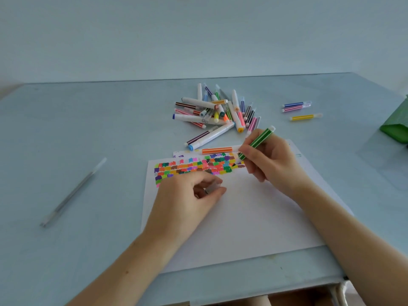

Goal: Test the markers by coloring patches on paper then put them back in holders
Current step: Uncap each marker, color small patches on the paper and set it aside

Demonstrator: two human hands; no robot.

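Green marker (257, 140) is gripped by right hand (268, 159), tip on paper (238, 215); clear cap (213, 187) is pinched in left hand (187, 195).

- A plain room is seen, most likely in a home or a classroom; which of the two cannot be told.
- A pale blue table (88, 133) is placed against a bare pale wall (154, 29) at 12 o'clock.
- A heap of markers (217, 111) at 12 o'clock and a paper (231, 217) covered with colour patches suggest drawing or school work.
- A green holder (396, 127) is seen at 3 o'clock.
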